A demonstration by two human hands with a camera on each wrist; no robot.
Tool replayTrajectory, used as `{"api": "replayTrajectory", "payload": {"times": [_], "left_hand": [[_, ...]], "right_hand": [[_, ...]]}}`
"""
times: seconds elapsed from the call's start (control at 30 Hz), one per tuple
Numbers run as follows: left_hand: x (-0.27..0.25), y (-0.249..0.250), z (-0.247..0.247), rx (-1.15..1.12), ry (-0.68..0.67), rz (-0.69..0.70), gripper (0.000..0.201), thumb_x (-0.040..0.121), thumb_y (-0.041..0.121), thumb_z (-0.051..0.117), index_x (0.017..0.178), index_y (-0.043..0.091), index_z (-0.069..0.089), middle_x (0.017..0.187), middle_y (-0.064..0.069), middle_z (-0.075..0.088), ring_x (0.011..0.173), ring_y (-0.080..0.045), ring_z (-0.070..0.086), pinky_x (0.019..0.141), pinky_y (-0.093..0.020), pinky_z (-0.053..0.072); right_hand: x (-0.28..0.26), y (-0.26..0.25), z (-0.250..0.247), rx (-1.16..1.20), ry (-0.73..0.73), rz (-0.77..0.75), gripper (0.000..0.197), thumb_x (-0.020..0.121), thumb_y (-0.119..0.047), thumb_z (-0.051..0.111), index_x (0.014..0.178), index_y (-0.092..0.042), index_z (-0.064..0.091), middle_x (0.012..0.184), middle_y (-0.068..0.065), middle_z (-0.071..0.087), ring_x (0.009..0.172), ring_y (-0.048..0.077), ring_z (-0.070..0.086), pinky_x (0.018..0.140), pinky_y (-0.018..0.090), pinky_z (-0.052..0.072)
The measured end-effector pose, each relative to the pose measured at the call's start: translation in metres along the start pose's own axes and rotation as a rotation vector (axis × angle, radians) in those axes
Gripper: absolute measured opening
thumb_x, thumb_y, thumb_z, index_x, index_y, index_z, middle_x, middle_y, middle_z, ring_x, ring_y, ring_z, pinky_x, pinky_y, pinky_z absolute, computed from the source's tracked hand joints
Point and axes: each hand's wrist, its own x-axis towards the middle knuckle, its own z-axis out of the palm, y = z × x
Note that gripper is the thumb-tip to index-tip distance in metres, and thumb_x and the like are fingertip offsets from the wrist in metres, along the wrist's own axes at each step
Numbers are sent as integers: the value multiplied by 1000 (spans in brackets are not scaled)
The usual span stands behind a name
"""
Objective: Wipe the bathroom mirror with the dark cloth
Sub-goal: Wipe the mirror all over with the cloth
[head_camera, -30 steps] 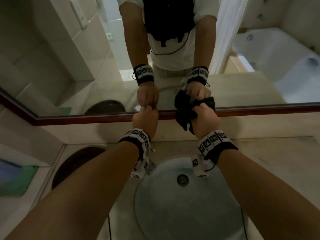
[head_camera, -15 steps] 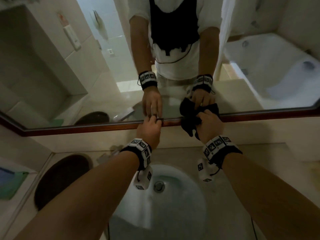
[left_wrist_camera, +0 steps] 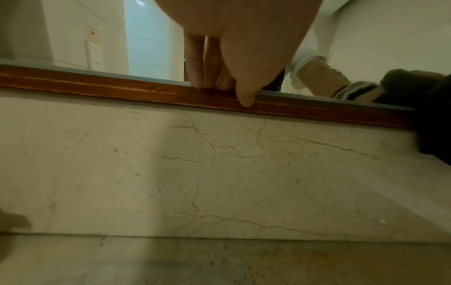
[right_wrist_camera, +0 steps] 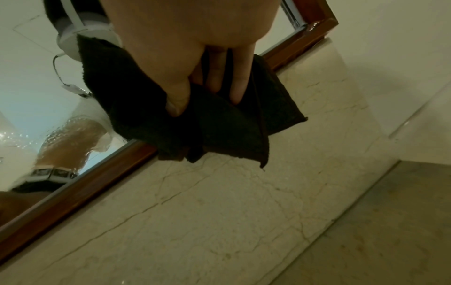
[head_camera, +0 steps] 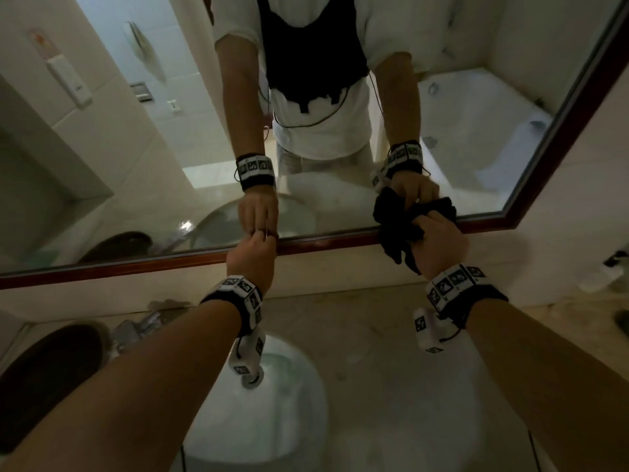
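Right hand (head_camera: 440, 245) grips bunched dark cloth (head_camera: 398, 226) against mirror (head_camera: 476, 137) bottom edge, nr the corner; left hand (head_camera: 253, 257), fingers straight, rests on wooden frame (left_wrist_camera: 97, 83).

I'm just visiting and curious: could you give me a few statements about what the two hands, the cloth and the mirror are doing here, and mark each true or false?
1. The right hand grips the dark cloth. True.
2. The cloth lies in the sink. False: it is bunched at the mirror's wooden frame, near the lower right corner.
3. The left hand holds a spray bottle. False: its fingertips rest on the frame, holding nothing.
4. The mirror reflects both arms. True.
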Motion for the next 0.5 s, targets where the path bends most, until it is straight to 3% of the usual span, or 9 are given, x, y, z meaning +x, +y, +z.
{"api": "replayTrajectory", "payload": {"times": [0.13, 0.27, 0.4, 0.5], "left_hand": [[6, -2, 0, 1, -25, 19, 25, 63, 12, 86, 67, 11, 62, 62, -6, 55, 44, -27, 52, 43, -22, 25], [7, -8, 4, -20, 7, 88, 22, 66, 4, 84, 67, 5, 62, 62, -12, 55, 45, -31, 55, 40, -27, 33], [8, -14, 8, -40, 54, 146, 22, 62, -1, 78, 61, 9, 59, 59, -10, 51, 46, -28, 51, 42, -24, 26], [9, -17, 11, -47, 55, 191, 22, 63, 1, 79, 59, 11, 59, 58, -9, 52, 47, -27, 51, 43, -24, 24]], "right_hand": [[1, 5, 4, -28, 18, 44, 13, 77, -13, 71, 70, -17, 62, 80, 2, 57, 69, 28, 57, 48, 36, 47], [-1, 0, 9, 16, 58, 78, 11, 81, -9, 65, 71, -13, 65, 82, 6, 58, 73, 30, 57, 50, 35, 45], [-1, -4, 17, 4, 122, 6, 8, 80, -3, 66, 73, -6, 69, 80, 13, 59, 73, 34, 59, 53, 33, 43], [-4, -20, 25, 11, 177, -36, 8, 78, -3, 66, 72, -8, 69, 77, 11, 59, 71, 31, 58, 50, 31, 40]]}}
